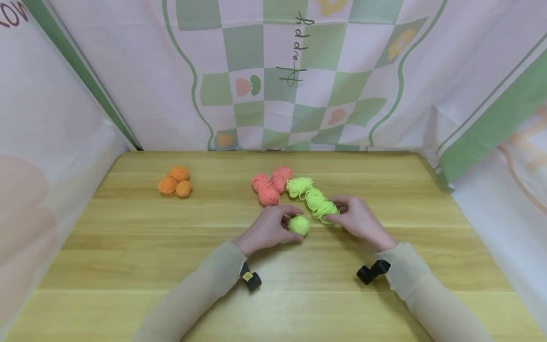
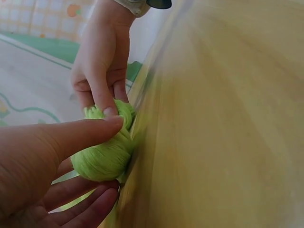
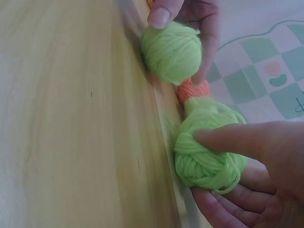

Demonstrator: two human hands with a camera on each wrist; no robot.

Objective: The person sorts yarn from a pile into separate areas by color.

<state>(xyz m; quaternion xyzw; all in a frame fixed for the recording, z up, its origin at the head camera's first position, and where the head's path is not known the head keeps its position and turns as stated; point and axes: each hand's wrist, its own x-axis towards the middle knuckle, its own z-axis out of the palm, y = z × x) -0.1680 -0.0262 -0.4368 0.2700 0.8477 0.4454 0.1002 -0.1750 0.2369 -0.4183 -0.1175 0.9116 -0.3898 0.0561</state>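
Observation:
My left hand point(image 1: 271, 228) holds a small round ball of lime-green yarn point(image 1: 298, 225) between thumb and fingers, low over the table. To its right, my right hand point(image 1: 356, 218) grips a looser lime-green yarn ball point(image 1: 326, 210), thumb on the near side and fingers behind. That loose ball is the near end of a slanting row of green yarn point(image 1: 300, 187) leading back to the left. In the right wrist view, the held round ball point(image 3: 172, 52) looks tightly wound, while the loose ball point(image 3: 209, 154) has stray loops.
Coral-pink yarn balls point(image 1: 268, 194) sit in a cluster touching or very near the far end of the green row. Farther left lies a group of orange yarn balls point(image 1: 167, 186). The wooden table point(image 1: 273, 304) meets a checked curtain point(image 1: 243, 47) at its back edge.

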